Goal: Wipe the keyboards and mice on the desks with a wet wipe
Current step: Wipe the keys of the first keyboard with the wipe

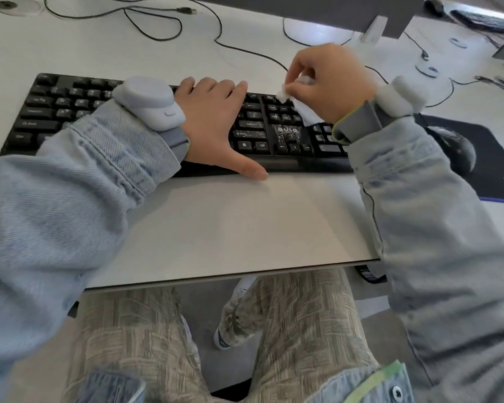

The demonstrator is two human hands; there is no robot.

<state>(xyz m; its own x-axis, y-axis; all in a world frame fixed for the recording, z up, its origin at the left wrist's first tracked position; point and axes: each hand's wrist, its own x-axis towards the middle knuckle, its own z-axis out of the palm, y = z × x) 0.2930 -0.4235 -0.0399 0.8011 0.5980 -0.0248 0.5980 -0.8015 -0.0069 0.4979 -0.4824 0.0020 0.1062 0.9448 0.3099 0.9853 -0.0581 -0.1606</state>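
- My left hand (pixel 213 123) lies flat, fingers straight, steadying the keyboard (pixel 157 120) near the desk's front edge
- My right hand (pixel 329 82) pinches the wet wipe (pixel 306 112): limp, light, best bunched

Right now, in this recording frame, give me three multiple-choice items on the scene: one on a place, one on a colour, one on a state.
1. Where does the mouse lie?
A. left of the keyboard
B. on a dark mat right of the keyboard
C. on the person's lap

2. What colour is the keyboard?
A. white
B. red
C. black

3. What is the right hand doing?
A. pinching the wet wipe
B. lying flat, holding nothing
C. gripping a cable

Key: 1 B, the mouse sits on the mat; 2 C, keys and frame are black; 3 A, fingertips pinch the white wipe above the keys.
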